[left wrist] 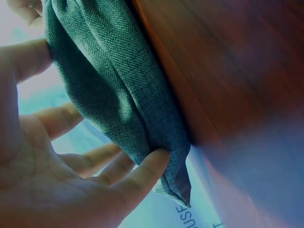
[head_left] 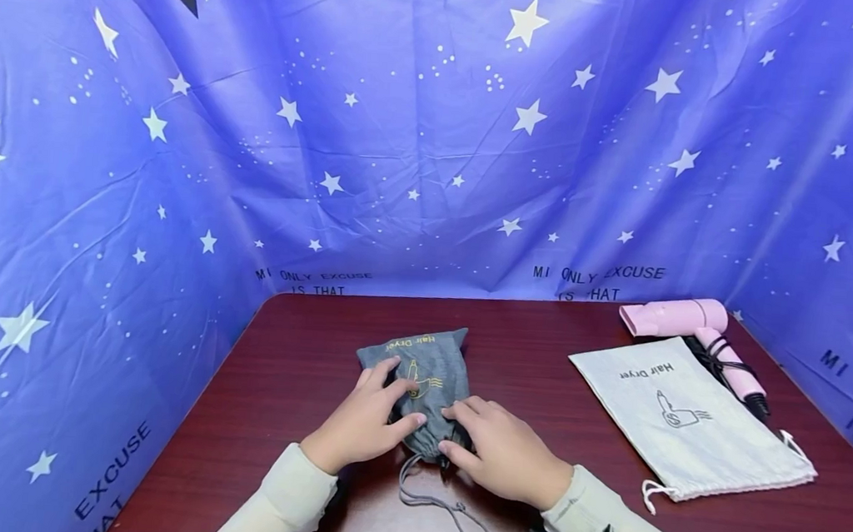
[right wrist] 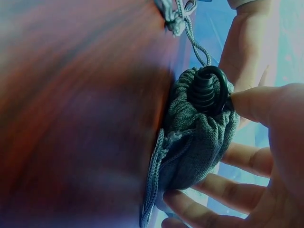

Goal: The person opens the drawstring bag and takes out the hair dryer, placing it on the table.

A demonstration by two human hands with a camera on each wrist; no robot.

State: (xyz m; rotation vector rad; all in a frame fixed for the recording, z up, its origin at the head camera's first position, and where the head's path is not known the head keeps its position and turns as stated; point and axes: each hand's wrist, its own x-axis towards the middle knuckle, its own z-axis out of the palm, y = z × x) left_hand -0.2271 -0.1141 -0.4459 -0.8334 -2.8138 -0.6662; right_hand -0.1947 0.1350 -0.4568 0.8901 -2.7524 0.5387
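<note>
A dark grey drawstring bag lies in the middle of the table, with "Hair Dryer" and a dryer outline printed in yellow. My left hand rests on its left side, fingers spread over the cloth. On the right side my right hand touches the bag near its gathered mouth, thumb by the opening. In the right wrist view, a ribbed black cord end with a loop pokes out of that mouth. The rest of the contents is hidden. A grey drawstring trails toward the table's front.
To the right lies a white drawstring bag with a black "Hair Dryer" print. Behind it a pink hair dryer lies with its black cord wound at the handle. Blue star-patterned cloth hangs around the dark red table.
</note>
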